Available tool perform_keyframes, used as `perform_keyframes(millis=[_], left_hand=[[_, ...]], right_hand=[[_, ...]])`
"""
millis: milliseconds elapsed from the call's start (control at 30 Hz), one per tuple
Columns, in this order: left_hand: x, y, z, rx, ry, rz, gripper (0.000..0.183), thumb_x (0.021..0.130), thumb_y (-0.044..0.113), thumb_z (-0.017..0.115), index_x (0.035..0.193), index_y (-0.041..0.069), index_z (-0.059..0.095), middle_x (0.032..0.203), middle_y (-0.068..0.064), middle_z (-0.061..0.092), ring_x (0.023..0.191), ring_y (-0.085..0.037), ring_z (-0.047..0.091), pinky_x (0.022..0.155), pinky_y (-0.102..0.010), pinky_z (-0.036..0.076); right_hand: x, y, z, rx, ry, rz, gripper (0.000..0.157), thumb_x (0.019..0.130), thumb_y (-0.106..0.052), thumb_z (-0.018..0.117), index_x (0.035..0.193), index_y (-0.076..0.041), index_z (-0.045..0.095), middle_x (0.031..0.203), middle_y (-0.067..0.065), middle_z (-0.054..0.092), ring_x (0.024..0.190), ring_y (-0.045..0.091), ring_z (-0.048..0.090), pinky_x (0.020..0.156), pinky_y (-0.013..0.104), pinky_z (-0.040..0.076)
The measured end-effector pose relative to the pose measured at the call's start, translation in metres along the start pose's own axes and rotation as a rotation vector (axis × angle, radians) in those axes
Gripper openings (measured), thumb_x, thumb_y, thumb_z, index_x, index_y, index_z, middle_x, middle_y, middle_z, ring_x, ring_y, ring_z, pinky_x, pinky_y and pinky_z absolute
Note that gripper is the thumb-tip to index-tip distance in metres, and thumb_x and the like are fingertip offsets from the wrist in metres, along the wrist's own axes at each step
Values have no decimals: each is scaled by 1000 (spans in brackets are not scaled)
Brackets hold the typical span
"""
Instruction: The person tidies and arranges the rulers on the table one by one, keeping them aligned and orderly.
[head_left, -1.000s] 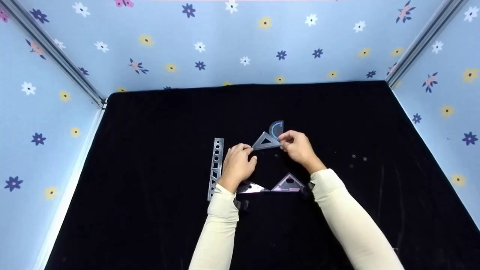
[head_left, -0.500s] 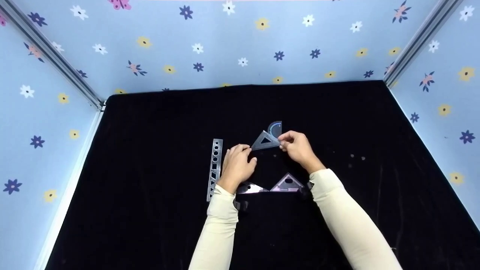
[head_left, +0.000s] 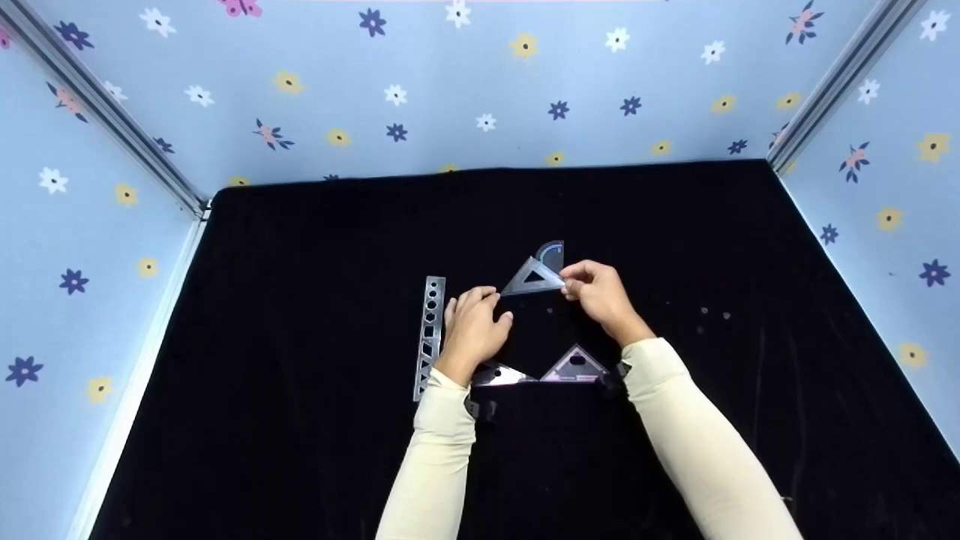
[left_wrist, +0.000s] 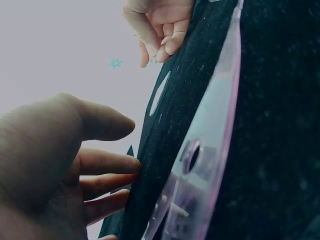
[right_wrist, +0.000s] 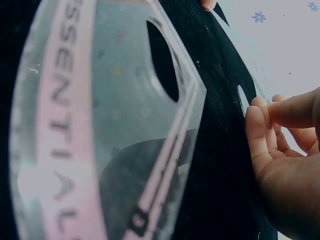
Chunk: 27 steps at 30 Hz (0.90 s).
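Note:
In the head view, my right hand (head_left: 600,296) pinches the right corner of a clear set square (head_left: 517,285) with a triangular cut-out. Behind that corner lies a clear half-round protractor (head_left: 555,259) with blue markings, its lower part overlapped by the set square. My left hand (head_left: 478,330) has its fingertips right at the set square's left corner, fingers loosely extended. From the left wrist, the thumb and fingers of this left hand (left_wrist: 65,155) stand apart. In the right wrist view, the thumb and forefinger of my right hand (right_wrist: 285,145) meet at the set square's edge.
A clear stencil ruler (head_left: 440,300) with shaped holes lies left of my left hand. Nearer me are two pink-edged set squares, one (head_left: 517,376) partly behind my left wrist and another (head_left: 556,370) beside my right cuff. Black cloth (head_left: 315,300) covers the table; flowered walls surround it.
The set square has shifted slightly away from me and to the right, covering more of the protractor. My right hand has moved a little with it; the left hand stays nearly still.

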<state>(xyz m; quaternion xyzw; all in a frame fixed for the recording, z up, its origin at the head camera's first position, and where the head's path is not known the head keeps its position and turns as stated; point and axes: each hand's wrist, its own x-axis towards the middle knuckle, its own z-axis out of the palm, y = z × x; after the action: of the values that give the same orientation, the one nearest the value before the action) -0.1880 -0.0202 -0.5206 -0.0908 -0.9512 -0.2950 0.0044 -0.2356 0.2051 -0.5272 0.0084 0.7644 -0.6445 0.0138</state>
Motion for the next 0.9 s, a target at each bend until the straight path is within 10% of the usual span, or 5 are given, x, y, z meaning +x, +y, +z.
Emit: perform_keyframes(millis=[400, 900], left_hand=[[1, 3, -1, -62, 97, -80, 19, 94, 26, 64, 107, 14, 70, 117, -4, 66, 117, -25, 56, 112, -58, 23], [0, 3, -2, -12, 150, -8, 5, 92, 21, 66, 92, 17, 69, 99, -3, 67, 104, -27, 62, 109, -57, 29]], right_hand=[[-2, -1, 0, 51, 16, 13, 19, 88, 15, 57, 106, 16, 65, 84, 14, 65, 73, 18, 65, 68, 25, 57], [-7, -6, -6, 63, -20, 43, 18, 90, 13, 59, 107, 16, 62, 85, 15, 65, 72, 18, 65, 67, 25, 57]])
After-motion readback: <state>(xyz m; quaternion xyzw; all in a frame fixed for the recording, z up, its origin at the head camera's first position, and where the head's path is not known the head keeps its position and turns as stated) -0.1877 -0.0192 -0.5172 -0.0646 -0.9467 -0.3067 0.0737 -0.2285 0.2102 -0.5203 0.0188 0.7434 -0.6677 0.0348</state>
